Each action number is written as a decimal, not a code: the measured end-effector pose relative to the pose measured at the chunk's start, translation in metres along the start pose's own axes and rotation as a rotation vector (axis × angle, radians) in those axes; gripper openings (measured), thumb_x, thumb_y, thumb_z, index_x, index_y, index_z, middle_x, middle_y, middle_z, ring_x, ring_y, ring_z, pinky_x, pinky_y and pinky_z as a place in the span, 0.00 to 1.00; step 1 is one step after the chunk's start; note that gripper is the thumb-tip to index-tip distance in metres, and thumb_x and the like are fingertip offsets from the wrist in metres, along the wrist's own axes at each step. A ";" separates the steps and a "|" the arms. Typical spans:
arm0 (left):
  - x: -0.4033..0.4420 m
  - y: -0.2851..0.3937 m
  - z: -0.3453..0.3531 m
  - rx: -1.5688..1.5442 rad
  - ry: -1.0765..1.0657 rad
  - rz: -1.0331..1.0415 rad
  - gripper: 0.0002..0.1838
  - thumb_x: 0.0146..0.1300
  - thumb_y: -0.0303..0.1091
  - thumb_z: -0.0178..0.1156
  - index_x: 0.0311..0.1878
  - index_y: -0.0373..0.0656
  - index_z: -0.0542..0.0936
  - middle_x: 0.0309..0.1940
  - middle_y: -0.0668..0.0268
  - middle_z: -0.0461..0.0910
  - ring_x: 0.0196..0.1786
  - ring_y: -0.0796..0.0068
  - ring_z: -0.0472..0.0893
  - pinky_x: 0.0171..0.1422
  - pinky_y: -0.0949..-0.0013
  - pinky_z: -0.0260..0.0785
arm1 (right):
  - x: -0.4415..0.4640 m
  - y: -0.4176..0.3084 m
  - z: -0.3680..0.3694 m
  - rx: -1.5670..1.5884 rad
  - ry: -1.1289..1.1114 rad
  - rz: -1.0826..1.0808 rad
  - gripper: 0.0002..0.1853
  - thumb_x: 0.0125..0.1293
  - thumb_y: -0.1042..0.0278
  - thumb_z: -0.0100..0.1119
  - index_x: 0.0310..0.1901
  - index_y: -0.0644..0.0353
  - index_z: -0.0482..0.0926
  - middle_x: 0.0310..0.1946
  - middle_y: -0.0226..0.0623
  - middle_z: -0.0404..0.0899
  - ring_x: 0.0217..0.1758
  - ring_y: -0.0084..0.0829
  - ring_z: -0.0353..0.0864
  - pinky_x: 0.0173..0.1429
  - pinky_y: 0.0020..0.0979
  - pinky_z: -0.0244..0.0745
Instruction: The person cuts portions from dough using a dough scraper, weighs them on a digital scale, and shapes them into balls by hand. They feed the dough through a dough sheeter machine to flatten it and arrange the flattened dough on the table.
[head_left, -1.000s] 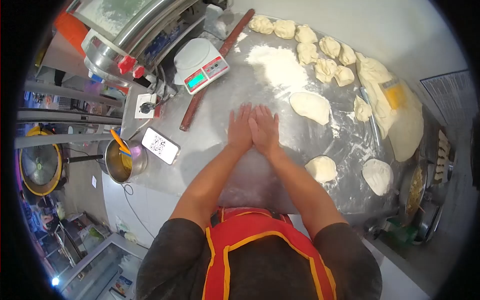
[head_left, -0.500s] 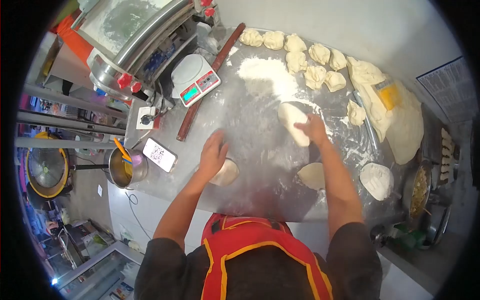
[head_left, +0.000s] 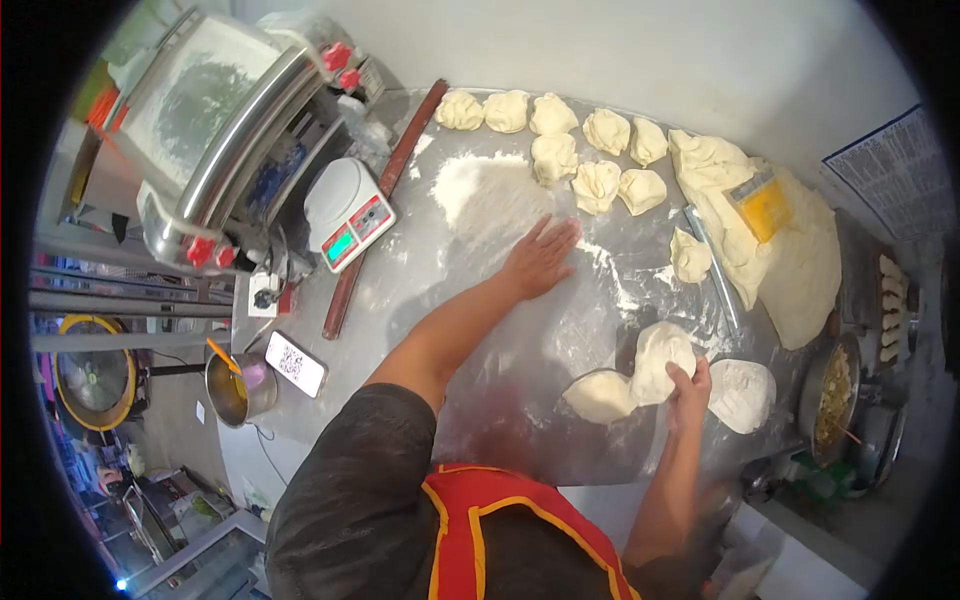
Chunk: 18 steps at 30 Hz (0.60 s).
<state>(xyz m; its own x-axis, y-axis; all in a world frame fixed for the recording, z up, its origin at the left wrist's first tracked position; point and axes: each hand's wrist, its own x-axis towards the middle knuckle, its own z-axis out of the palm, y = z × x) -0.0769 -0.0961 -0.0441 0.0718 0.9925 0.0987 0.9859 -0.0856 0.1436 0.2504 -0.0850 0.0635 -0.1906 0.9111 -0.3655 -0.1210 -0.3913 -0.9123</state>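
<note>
Left hand (head_left: 540, 262): palm down, fingers extended and slightly spread, grasping nothing, beside the flour patch (head_left: 495, 200); whether the palm bears on the table (head_left: 455, 300) cannot be told
Right hand (head_left: 690, 392): pinching the near edge of a dough piece (head_left: 660, 352), thumb on the upper face, fingers largely hidden
Dough piece: floured, roughly oval, over the near right part of the table, between two flat rounds; whether fully lifted cannot be told
Flat rounds: one plain round (head_left: 598, 397), partly overlapped in view by the held piece; one whiter round (head_left: 742, 396) just beyond the right hand
Dough lumps (head_left: 596, 186): eight grouped along the far edge, near the wall
Single lump (head_left: 690, 255): next to a metal bar (head_left: 716, 275)
Large dough mass (head_left: 800, 270): right side of the table, yellow scraper (head_left: 762, 208) lying on it
Scale (head_left: 348, 215): display lit, beside a long brown stick (head_left: 345, 300)
Phone (head_left: 296, 364): screen up, square code showing, near a pot (head_left: 258, 392)
</note>
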 end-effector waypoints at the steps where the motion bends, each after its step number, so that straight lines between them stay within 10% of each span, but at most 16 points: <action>1: 0.008 -0.004 0.003 0.005 -0.033 0.023 0.35 0.70 0.56 0.37 0.71 0.40 0.56 0.74 0.65 0.51 0.77 0.73 0.44 0.79 0.58 0.26 | -0.001 0.002 -0.001 0.031 0.010 0.014 0.14 0.53 0.83 0.62 0.41 0.61 0.72 0.38 0.37 0.79 0.41 0.26 0.80 0.47 0.28 0.76; 18: 0.010 -0.115 -0.027 0.318 -0.087 -0.097 0.33 0.71 0.54 0.34 0.72 0.44 0.55 0.74 0.66 0.51 0.76 0.72 0.46 0.78 0.55 0.28 | 0.016 0.013 0.044 0.167 -0.106 0.095 0.12 0.53 0.81 0.63 0.37 0.60 0.72 0.35 0.35 0.79 0.36 0.23 0.79 0.43 0.26 0.76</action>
<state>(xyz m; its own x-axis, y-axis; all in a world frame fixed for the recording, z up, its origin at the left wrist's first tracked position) -0.1936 -0.0782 -0.0335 -0.0258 0.9996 0.0128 0.9855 0.0276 -0.1675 0.2026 -0.0815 0.0539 -0.3097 0.8535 -0.4190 -0.2553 -0.4991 -0.8281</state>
